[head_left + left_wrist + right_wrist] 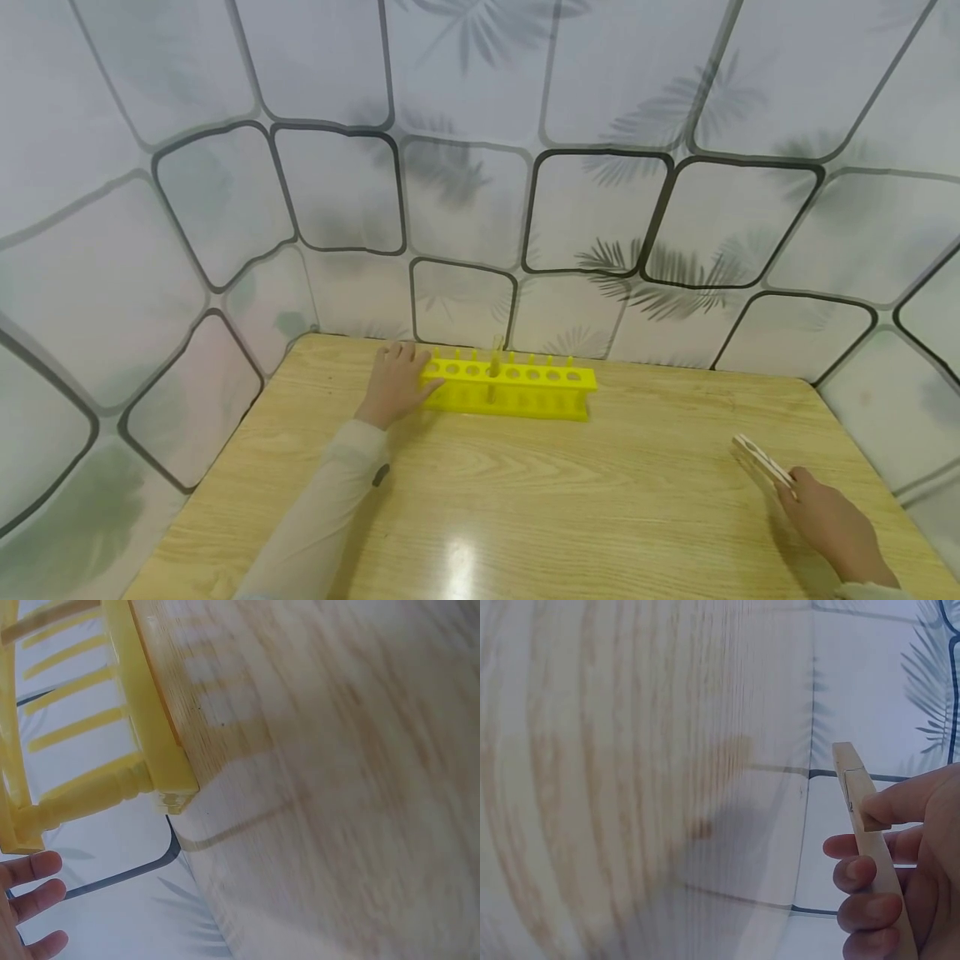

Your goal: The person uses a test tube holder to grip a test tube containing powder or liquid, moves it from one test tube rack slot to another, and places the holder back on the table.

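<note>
A yellow test tube rack stands at the back of the table, with one glass test tube upright in a middle hole. My left hand is at the rack's left end, the thumb in front of it. In the left wrist view the fingers are spread and loosely bent beside the end of the rack; whether they touch it cannot be told. At the right, my right hand grips a wooden test tube clamp, thumb on its short upper arm and fingers curled round the handle.
The wood-grain table spreads under both hands. A patterned curtain with dark rounded squares and leaf shapes hangs behind the table and along both sides, close behind the rack.
</note>
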`<state>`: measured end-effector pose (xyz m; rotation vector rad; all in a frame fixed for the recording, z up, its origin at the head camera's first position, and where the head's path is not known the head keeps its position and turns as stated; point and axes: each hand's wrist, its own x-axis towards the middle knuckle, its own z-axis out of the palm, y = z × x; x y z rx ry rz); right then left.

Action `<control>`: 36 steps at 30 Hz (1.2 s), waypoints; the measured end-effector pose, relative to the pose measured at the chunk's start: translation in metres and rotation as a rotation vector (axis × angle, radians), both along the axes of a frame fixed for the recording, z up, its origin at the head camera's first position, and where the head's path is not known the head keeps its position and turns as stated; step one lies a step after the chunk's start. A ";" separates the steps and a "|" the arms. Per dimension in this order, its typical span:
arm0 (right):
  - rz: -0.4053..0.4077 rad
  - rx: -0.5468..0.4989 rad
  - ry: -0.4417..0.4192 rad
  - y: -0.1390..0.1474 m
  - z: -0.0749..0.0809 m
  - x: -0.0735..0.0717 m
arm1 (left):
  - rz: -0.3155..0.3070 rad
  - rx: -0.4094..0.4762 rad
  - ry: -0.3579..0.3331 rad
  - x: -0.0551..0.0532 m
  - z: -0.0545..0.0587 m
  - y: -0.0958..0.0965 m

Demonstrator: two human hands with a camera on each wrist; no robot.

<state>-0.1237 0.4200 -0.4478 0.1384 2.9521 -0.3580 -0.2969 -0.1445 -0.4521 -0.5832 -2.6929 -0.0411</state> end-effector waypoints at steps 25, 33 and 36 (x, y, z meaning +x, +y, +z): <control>-0.010 -0.003 -0.014 0.001 0.002 -0.004 | -0.070 0.071 0.123 0.002 0.000 -0.001; 0.038 0.026 0.120 -0.007 0.001 -0.004 | -0.010 0.027 0.016 0.001 0.002 -0.001; 0.045 0.027 0.152 -0.010 0.003 -0.004 | -0.006 0.019 0.006 0.001 0.002 -0.001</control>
